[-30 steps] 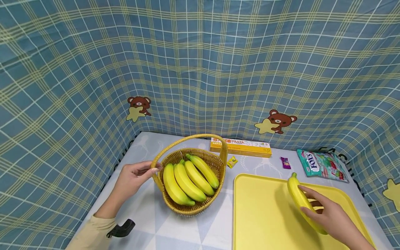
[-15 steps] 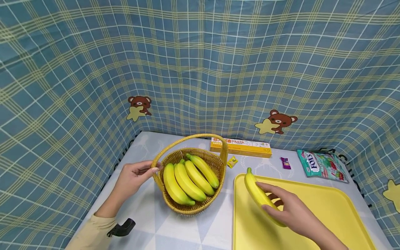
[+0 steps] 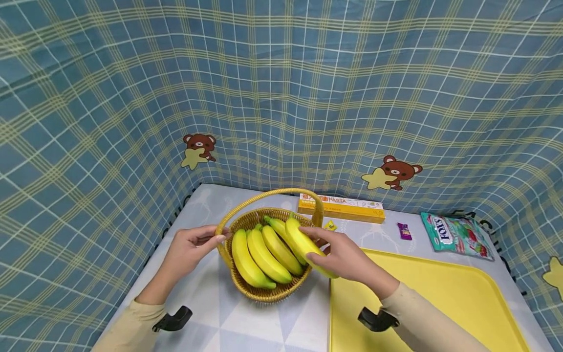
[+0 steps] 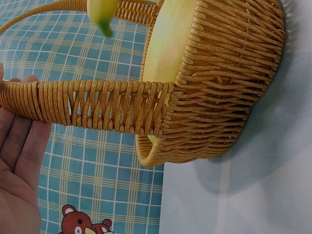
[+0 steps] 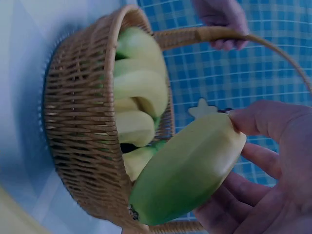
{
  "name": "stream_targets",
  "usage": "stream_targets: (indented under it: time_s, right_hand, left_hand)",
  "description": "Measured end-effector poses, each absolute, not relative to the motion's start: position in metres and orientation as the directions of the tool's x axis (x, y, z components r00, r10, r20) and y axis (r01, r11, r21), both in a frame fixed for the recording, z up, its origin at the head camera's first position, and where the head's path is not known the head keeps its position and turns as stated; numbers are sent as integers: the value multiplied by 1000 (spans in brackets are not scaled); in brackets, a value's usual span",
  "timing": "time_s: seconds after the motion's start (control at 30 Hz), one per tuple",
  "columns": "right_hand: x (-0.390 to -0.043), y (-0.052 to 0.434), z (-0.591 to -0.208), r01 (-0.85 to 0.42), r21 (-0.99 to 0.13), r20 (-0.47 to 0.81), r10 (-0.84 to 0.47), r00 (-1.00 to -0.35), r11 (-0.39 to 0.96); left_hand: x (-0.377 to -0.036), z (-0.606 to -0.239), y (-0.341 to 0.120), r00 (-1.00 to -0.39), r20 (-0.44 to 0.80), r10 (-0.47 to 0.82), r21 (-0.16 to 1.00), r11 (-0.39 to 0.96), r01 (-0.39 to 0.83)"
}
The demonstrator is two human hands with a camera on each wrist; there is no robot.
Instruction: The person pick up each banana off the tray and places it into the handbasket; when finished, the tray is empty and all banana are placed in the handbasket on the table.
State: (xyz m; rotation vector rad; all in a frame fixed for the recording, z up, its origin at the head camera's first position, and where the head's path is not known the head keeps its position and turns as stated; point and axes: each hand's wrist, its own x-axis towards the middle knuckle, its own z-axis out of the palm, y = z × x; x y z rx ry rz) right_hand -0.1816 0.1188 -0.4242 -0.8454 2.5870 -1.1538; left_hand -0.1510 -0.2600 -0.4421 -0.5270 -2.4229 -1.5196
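Fingers [image 3: 313,232] of the right hand [image 3: 347,256] curl round a single banana [image 3: 303,242], thumb on one side and the rest beneath, holding it over the right-hand edge of the wicker basket [image 3: 268,293], just above the bunch of bananas [image 3: 259,254] that already lies inside; the right wrist view shows its dark tip pointing down past the woven wall. Fingers [image 3: 206,238] of the left hand [image 3: 189,252] lie against the left foot of the basket's arched handle [image 3: 264,194], thumb and fingertips closed on the weave, while in the left wrist view the palm looks fairly flat beside that woven band. Largest of the surroundings is the blue checked cloth [image 3: 281,98] with cartoon bears that walls in the scene on three sides, and below it the pale worktop [image 3: 211,313] with faint triangle patterns. A big yellow tray [image 3: 440,303] fills the near right of the worktop, its left edge just beside the basket and passing under the right forearm, whose cream sleeve [image 3: 422,318] crosses it. The bunch inside the basket takes up most of its floor, leaving the held banana only the strip along the right wall, close under the handle's far foot. Behind the basket a long yellow pasta box [image 3: 340,208] lies along the cloth. A green and white candy bag [image 3: 457,234] rests at the far right, well apart from the hands. A small purple wrapped sweet [image 3: 403,231] sits between box and bag, and a yellow sweet [image 3: 330,225] peeks out just behind the right hand.
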Motion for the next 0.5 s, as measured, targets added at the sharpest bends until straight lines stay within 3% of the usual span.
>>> stream_targets:
  time_s: [0.5]
  right_hand:
    - [-225, 52, -449, -426, -622, -37, -567, -823, 657]
  left_hand:
    - [-151, -441, -260, -913, 372, 171, 815, 411, 409]
